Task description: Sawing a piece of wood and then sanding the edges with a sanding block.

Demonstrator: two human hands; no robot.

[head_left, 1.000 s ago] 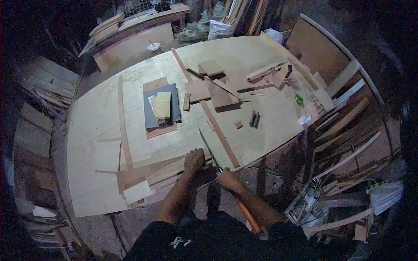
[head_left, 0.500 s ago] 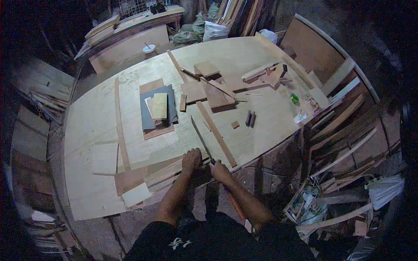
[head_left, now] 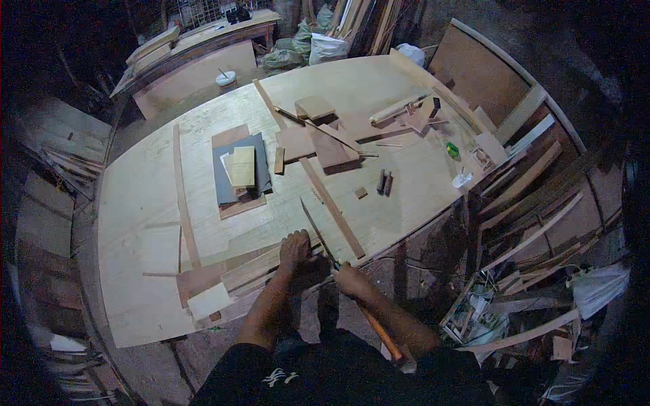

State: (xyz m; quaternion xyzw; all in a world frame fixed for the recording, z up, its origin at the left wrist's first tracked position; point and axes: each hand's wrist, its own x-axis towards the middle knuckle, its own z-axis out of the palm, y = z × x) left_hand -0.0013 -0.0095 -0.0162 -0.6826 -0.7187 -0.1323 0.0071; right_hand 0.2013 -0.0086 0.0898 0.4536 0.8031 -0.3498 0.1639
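In my right hand [head_left: 352, 281] is a handsaw [head_left: 316, 224], fingers wrapped around its grip. The narrow dark blade points away from me over the table. Its long orange handle runs back under my right forearm. My left hand [head_left: 294, 249] presses down on a wooden strip [head_left: 254, 267] at the table's near edge, fingers bent over it. The saw blade lies just right of that hand, by the strip's end; shadow hides whether the teeth touch the wood. A flat wooden batten [head_left: 332, 206] lies right of the blade.
The large plywood tabletop [head_left: 142, 210] carries stacked blocks on a dark sheet [head_left: 223, 179], several board offcuts [head_left: 338, 152], two dark cylinders [head_left: 384, 183] and a green item [head_left: 452, 150]. Timber lengths [head_left: 535, 233] crowd the right side. A white tub [head_left: 225, 78] stands beyond the table.
My right hand has drawn the saw back toward me and slightly right. My left hand stays on the wooden strip. The whole view has shifted slightly.
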